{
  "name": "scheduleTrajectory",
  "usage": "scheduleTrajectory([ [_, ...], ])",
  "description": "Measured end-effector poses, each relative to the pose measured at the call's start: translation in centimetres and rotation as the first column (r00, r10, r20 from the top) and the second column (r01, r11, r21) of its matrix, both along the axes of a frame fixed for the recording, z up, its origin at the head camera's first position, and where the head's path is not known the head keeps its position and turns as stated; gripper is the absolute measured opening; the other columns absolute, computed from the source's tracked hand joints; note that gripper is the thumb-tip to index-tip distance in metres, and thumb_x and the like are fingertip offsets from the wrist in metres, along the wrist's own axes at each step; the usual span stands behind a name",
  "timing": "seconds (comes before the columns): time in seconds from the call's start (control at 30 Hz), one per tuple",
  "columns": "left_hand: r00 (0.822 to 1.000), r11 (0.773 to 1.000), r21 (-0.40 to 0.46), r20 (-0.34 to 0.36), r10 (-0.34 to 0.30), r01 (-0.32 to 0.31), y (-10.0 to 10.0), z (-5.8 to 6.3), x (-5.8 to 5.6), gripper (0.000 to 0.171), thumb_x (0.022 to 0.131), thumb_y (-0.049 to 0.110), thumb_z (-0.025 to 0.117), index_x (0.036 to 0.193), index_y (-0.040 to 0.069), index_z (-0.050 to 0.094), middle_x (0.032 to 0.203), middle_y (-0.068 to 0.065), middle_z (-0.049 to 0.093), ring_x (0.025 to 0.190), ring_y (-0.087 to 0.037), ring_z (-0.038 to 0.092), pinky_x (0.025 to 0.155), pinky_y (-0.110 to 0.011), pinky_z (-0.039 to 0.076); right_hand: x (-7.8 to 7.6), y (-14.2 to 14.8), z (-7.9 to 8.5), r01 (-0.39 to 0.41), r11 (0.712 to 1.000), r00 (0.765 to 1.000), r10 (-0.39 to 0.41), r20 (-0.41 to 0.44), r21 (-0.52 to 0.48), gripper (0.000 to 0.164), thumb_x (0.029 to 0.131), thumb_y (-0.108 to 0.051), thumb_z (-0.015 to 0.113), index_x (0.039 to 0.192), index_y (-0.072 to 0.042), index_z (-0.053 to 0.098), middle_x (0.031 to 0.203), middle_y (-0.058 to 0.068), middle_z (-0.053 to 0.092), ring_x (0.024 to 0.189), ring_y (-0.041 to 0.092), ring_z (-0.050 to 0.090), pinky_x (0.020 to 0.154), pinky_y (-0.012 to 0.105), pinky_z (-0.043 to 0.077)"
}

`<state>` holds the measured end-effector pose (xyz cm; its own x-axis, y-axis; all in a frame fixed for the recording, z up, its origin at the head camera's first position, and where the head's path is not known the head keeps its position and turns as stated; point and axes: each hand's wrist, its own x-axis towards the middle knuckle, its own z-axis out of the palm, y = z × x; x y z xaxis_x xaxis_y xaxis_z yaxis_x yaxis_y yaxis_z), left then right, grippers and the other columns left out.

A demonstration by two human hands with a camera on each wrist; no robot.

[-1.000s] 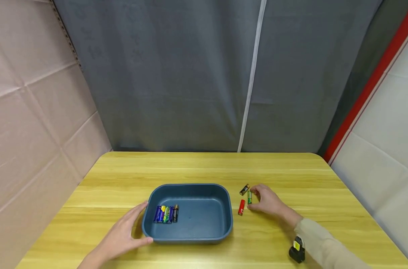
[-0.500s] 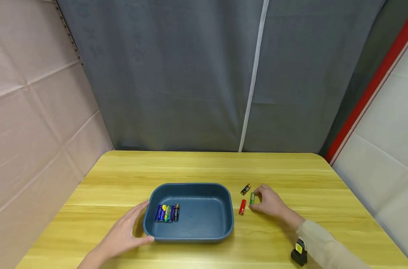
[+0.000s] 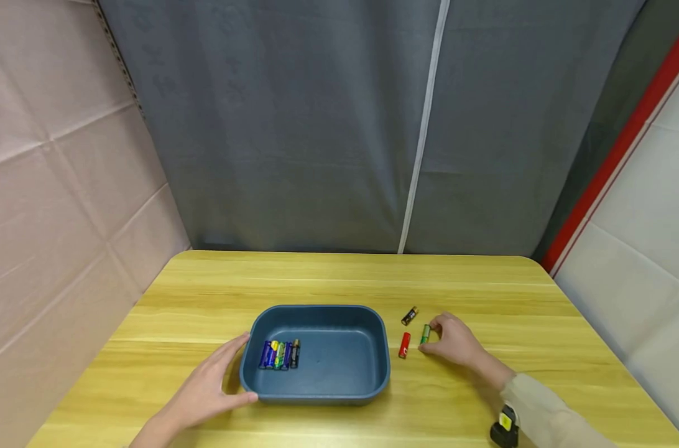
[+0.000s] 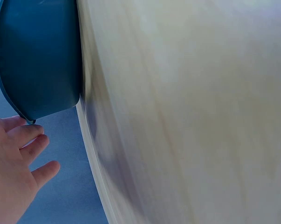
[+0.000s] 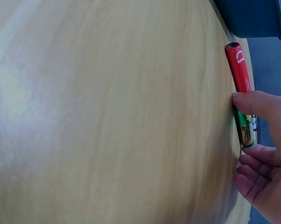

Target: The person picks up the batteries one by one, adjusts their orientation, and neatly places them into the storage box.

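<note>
My right hand (image 3: 457, 341) pinches a green battery (image 3: 426, 333) lengthwise, right of the tub. In the right wrist view the thumb is at one end of that battery and a fingertip at the other. Close by lie a red battery (image 3: 404, 345) and a black battery (image 3: 409, 315). My left hand (image 3: 202, 387), fingers spread, touches the left side of the dark blue plastic tub (image 3: 339, 364). Its thumb is at the near corner, its fingertips at the far one. Inside the tub, several batteries (image 3: 278, 354) form a row near the left wall.
All this stands on a wood-grain table (image 3: 328, 280). A grey curtain (image 3: 295, 137) hangs behind it, with pale cloth panels at both sides. A small black device with a yellow patch (image 3: 504, 426) is at the right wrist.
The right hand has drawn the green battery to the right, away from the red and black ones, and turned it slightly. My left hand stays at the tub.
</note>
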<state>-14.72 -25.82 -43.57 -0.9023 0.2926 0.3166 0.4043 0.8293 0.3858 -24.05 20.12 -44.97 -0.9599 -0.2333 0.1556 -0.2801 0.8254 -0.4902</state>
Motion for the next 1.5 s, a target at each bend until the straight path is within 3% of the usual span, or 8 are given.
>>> scheduleTrajectory([
  [0.37, 1.000, 1.000, 0.003, -0.001, -0.006, 0.006, 0.1, 0.1, 0.0, 0.100, 0.062, 0.062, 0.070, 0.140, 0.010, 0.034, 0.138, -0.015, 0.041, 0.120, -0.037, 0.042, 0.088, -0.064, 0.038, 0.2, 0.2, 0.0, 0.009, 0.999, 1.000, -0.009, 0.019, -0.036, 0.049, 0.063, -0.028, 0.081, 0.094, 0.004, 0.061, 0.086, 0.004, 0.055, 0.074, 0.014, 0.048, 0.065, 0.030, 0.046],
  [0.7, 1.000, 1.000, 0.002, 0.009, 0.006, -0.006, 0.0, 0.1, 0.1, 0.099, 0.062, 0.061, 0.070, 0.140, 0.011, 0.034, 0.138, -0.015, 0.040, 0.120, -0.038, 0.042, 0.087, -0.064, 0.038, 0.5, -0.5, 1.1, -0.021, 0.997, 1.000, 0.021, -0.004, -0.078, 0.055, 0.065, -0.032, 0.080, 0.101, 0.005, 0.061, 0.086, 0.003, 0.056, 0.074, 0.013, 0.049, 0.063, 0.027, 0.046],
  [1.07, 1.000, 1.000, 0.001, 0.013, 0.001, -0.001, 0.1, 0.2, 0.0, 0.100, 0.062, 0.062, 0.070, 0.140, 0.011, 0.034, 0.138, -0.015, 0.040, 0.120, -0.038, 0.042, 0.089, -0.063, 0.038, 0.9, -2.5, 3.7, -0.063, 0.990, 0.997, 0.057, -0.055, -0.123, 0.050, 0.068, -0.032, 0.078, 0.102, 0.001, 0.061, 0.095, 0.008, 0.059, 0.086, 0.023, 0.055, 0.073, 0.034, 0.049],
  [1.5, 1.000, 1.000, -0.001, 0.019, 0.005, -0.005, 0.1, 0.3, 0.1, 0.099, 0.063, 0.061, 0.070, 0.140, 0.010, 0.034, 0.138, -0.016, 0.040, 0.120, -0.039, 0.042, 0.088, -0.064, 0.038, 1.2, -6.0, 6.6, -0.148, 0.975, 0.987, 0.134, -0.089, -0.168, 0.049, 0.066, -0.029, 0.080, 0.101, -0.001, 0.061, 0.090, 0.003, 0.057, 0.083, 0.022, 0.054, 0.068, 0.028, 0.049],
])
